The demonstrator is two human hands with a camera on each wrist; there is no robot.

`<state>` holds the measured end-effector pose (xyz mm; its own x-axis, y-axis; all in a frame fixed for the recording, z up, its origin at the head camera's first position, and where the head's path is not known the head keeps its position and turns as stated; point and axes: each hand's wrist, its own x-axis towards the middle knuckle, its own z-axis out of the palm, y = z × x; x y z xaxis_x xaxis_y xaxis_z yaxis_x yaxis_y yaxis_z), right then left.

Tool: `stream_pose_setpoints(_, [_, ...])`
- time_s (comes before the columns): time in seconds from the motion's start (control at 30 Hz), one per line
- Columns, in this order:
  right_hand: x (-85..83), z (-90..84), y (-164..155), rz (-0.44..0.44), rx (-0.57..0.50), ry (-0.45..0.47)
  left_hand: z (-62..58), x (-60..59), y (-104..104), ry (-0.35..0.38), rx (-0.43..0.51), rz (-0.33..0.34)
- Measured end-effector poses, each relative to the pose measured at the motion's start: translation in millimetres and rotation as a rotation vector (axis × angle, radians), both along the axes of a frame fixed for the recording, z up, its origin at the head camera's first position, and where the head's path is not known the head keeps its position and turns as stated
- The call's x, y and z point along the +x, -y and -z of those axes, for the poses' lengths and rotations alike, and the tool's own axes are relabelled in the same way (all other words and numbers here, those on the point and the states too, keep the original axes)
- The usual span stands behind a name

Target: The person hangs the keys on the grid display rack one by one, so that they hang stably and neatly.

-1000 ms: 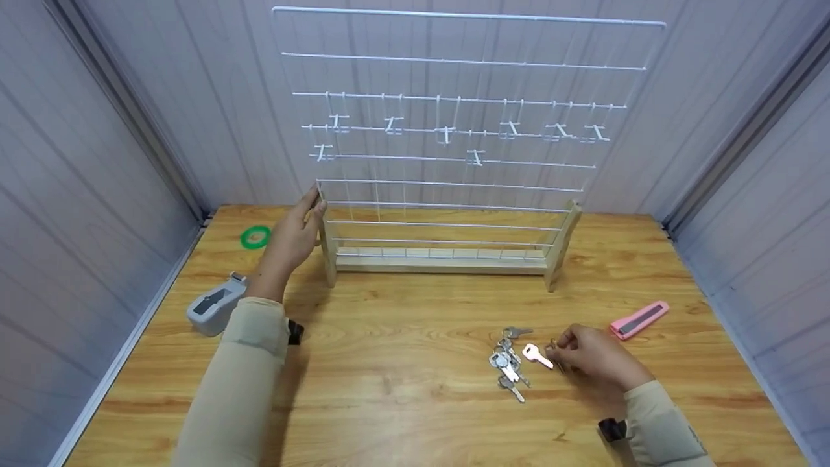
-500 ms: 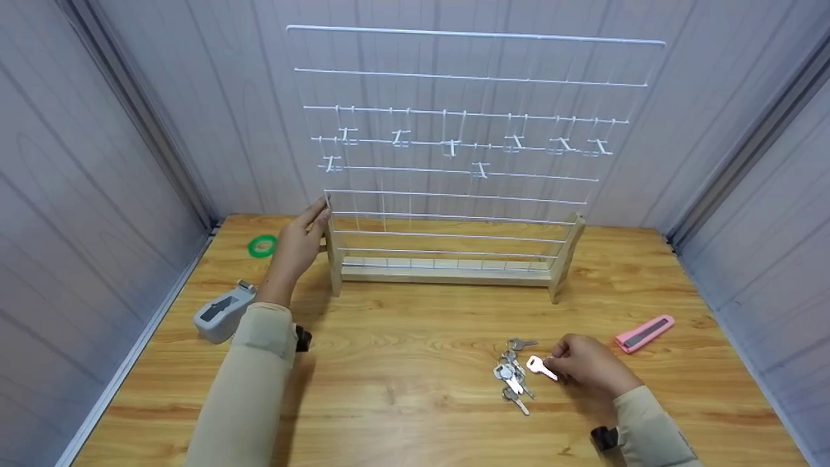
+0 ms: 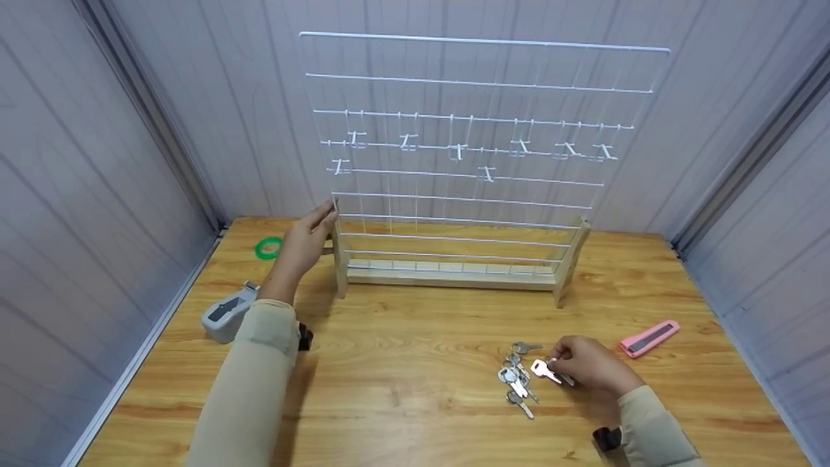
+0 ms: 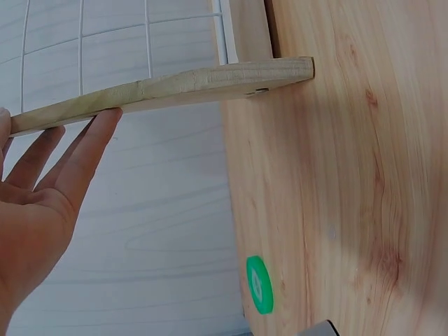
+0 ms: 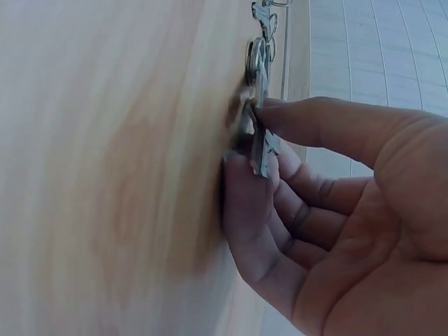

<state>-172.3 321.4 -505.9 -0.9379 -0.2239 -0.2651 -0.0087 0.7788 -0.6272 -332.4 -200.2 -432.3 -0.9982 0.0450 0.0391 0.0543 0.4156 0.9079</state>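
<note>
A white wire grid rack [image 3: 454, 148] on a wooden stand [image 3: 447, 279] stands upright at the back of the table, with several small white hooks on its wires. My left hand [image 3: 301, 250] holds the stand's left wooden upright [image 4: 175, 87], thumb on one side and fingers straight along the other. Near the table's front right, my right hand [image 3: 596, 364] pinches a silver key [image 5: 260, 150] between thumb and finger, low over the wood. A brighter key [image 3: 543, 371] shows just left of the fingertips. Beside it lies a small heap of keys [image 3: 515, 383], some overlapping.
A pink box cutter [image 3: 650, 338] lies right of my right hand. On the left are a green tape roll [image 3: 268, 248] and a grey tape dispenser [image 3: 228, 316], partly behind my left forearm. Panel walls [image 3: 130, 194] enclose the table [image 3: 389, 363] at the back and sides.
The head view has tilted and shifted slightly. My right fingers have moved at the keys, and a second key now shows under the fingertips. My left hand keeps its place on the stand.
</note>
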Motion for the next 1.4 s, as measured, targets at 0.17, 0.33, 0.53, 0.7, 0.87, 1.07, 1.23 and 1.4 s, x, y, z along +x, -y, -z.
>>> stream_pose_setpoints(0.17, [-1.1, 2.0, 9.1, -0.021, 0.016, -0.028, 2.3, 0.8, 2.4, 0.006, 0.002, -0.004])
stream_pose_setpoints(0.33, [-3.2, 2.5, 19.6, -0.028, 0.04, -0.072, 2.9, 2.7, 5.4, 0.002, 0.008, 0.003])
stream_pose_setpoints(0.53, [-7.1, -9.6, 38.1, -0.042, 0.065, -0.164, 0.8, 6.1, 8.1, 0.003, 0.002, -0.009])
stream_pose_setpoints(0.7, [-11.5, -29.4, 61.9, -0.053, 0.014, -0.218, -2.6, 5.0, 7.0, -0.001, 0.008, -0.012])
stream_pose_setpoints(0.87, [-20.2, -48.6, 96.5, -0.085, -0.09, -0.294, -4.3, 2.6, 4.5, -0.003, 0.017, -0.009])
stream_pose_setpoints(1.07, [-34.3, -78.2, 149.4, -0.136, -0.281, -0.31, -1.6, 2.2, 1.6, 0.027, 0.031, -0.004])
stream_pose_setpoints(1.23, [-50.0, -110.9, 195.0, -0.165, -0.345, -0.364, 0.2, 2.6, -0.2, 0.024, 0.029, -0.003])
stream_pose_setpoints(1.4, [-69.8, -141.5, 233.5, -0.181, -0.43, -0.426, 0.7, 2.4, -1.6, 0.014, 0.042, 0.001])
